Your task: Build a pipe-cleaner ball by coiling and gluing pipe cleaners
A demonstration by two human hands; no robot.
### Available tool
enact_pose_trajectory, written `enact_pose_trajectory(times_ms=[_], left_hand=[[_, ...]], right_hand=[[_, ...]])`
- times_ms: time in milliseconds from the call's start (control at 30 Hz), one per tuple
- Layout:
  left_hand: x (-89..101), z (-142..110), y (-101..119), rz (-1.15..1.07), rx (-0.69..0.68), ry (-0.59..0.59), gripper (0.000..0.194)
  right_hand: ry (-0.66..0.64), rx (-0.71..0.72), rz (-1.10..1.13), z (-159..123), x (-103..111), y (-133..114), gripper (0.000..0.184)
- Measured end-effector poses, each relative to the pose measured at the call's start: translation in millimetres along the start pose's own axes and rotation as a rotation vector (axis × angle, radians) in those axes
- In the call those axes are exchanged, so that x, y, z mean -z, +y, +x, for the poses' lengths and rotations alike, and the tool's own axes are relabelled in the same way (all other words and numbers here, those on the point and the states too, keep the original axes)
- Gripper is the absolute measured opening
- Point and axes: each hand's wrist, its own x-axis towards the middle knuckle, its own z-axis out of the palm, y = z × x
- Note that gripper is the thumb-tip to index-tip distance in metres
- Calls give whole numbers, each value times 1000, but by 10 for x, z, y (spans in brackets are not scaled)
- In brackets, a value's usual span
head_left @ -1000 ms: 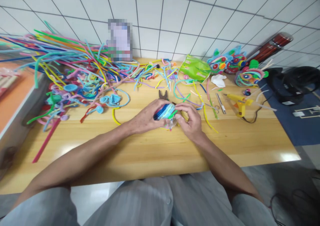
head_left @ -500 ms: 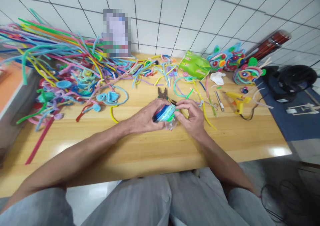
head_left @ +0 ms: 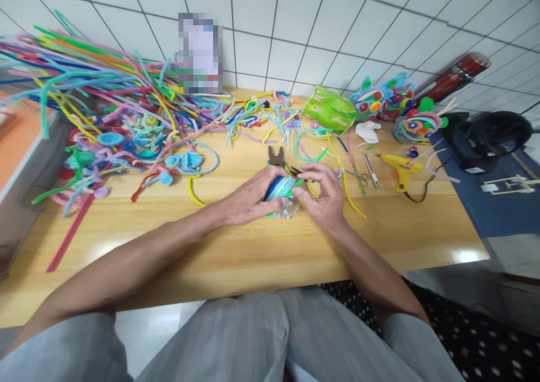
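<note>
My left hand [head_left: 248,197] is wrapped round a small object covered in blue and green pipe cleaners [head_left: 279,188], with clear plastic showing at its lower right side. My right hand [head_left: 324,195] sits close against it, thumb and fingers pinching a green pipe cleaner end [head_left: 299,183] at the object's right edge. Just beyond my hands lie pliers [head_left: 276,155] with brown jaws, their handles partly hidden. A second dark-tipped tool [head_left: 294,171] pokes out behind my right fingers.
Heaped pipe cleaners [head_left: 126,84] cover the table's left and back. To the right are a yellow glue gun [head_left: 403,171], a craft knife [head_left: 371,170], small scissors [head_left: 363,179], a green packet [head_left: 329,110], decorated figures [head_left: 417,126] and a red-brown flask [head_left: 459,75].
The held object has turned slightly in my left hand, showing more green and plastic at its lower side. The view has shifted a little; my right hand keeps its pinch.
</note>
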Motion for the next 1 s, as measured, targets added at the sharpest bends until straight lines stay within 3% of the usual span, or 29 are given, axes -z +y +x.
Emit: enact_pose_trajectory(times_ms=[100,167,333,500,633,833,1000], left_hand=[[-20,-10,-5,-11,1,12,38],[-26,-13,-2,-16,-3,7,37],[-34,-21,17,-15,3,3,37],[-42,-26,23,14,-6,-8,41],[-37,-20,14,43,-39,-25,47],[-24,-14,17,40,-58,-43,39],[-25,-25,36,19,0,-47,42]], right_hand=[[92,-9,-37,-2,42,4,7],[72,-90,-11,4,67,0,15],[-130,-510,323,25,44,-20,34],[-97,-762,688,6,-50,-58,37],[-50,-838,783,-15,-98,-87,28],[-11,-854,811,-11,-143,-99,22],[-35,-897,828,-23,-143,-106,23]])
